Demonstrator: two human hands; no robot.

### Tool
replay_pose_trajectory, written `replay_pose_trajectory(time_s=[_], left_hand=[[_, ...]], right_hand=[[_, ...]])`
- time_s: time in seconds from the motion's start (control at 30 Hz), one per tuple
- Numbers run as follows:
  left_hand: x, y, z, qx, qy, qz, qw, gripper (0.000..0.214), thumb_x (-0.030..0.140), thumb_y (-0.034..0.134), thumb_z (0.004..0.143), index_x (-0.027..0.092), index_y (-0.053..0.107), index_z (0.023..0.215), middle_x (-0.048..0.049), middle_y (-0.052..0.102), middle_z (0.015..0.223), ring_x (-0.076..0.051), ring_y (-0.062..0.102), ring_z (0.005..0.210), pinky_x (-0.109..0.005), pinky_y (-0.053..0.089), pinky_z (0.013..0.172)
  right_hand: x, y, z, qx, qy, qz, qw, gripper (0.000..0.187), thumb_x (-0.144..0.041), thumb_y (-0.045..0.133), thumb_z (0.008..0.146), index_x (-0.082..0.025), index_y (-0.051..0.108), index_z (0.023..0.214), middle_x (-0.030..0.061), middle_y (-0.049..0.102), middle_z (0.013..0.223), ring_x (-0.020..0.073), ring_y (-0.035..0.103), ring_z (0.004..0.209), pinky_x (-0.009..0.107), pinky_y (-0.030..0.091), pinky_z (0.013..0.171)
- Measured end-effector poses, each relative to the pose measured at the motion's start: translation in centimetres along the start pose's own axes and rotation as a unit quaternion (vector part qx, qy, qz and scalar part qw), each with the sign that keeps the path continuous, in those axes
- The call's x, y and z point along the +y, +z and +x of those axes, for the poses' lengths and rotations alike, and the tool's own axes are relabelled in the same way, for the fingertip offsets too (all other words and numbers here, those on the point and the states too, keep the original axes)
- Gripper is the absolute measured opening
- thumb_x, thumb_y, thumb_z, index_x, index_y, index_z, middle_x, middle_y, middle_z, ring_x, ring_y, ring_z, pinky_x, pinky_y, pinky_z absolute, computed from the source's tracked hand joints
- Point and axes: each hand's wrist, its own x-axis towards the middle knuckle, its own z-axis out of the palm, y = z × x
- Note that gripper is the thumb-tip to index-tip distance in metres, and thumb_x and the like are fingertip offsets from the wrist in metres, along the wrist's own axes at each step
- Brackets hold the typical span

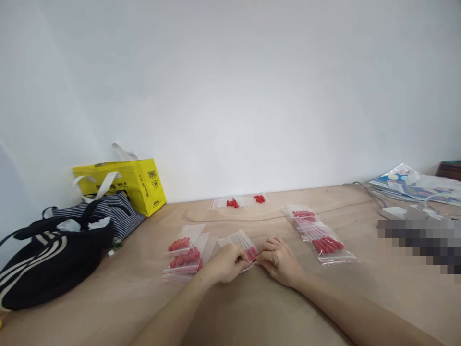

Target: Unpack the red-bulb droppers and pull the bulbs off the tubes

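A clear zip bag (236, 239) with red, rounded pieces in it lies on the wooden table between my hands. My left hand (228, 263) is closed on its near left edge, fingers curled. My right hand (278, 262) pinches the near right corner, beside the red pieces. To the left, several similar bags of red pieces (185, 258) overlap in a loose pile. On the right, a fanned row of filled zip bags (317, 235) reaches away from me. The lower part of the bag is partly hidden by my fingers.
Small red pieces (232, 203) lie on clear plastic (247, 202) near the wall. At left stand a yellow bag (146, 185), a striped bag (120, 214) and a black bag (54, 269). Printed packets (418, 185) and a white adapter (423, 212) with cables lie at right.
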Motion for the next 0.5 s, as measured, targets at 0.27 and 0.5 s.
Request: replay_pose_trajectory(time_s=[0.27,0.5], left_hand=[[-0.11,0.06,-0.02,-0.003,-0.019,-0.034,0.999,0.014,0.018,0.049,0.066,0.015,0.062,0.066,0.0019,0.057,0.06,-0.01,0.046,0.055,-0.019,0.031,0.049],[-0.61,0.29,0.18,-0.015,-0.038,-0.073,0.996,0.013,0.027,0.055,0.066,0.015,0.061,0.067,0.0034,0.053,0.057,-0.009,0.045,0.053,-0.019,0.031,0.047]], right_hand=[[-0.31,0.02,-0.07,0.02,-0.054,0.009,0.998,0.018,-0.024,0.044,0.084,-0.021,0.061,0.08,0.0036,0.06,0.076,0.0147,0.049,0.075,0.029,0.033,0.069],[-0.43,0.01,0.04,0.01,-0.091,0.0,0.996,0.021,-0.02,0.042,0.084,-0.024,0.063,0.083,0.0029,0.06,0.077,0.0144,0.048,0.075,0.029,0.033,0.068]])
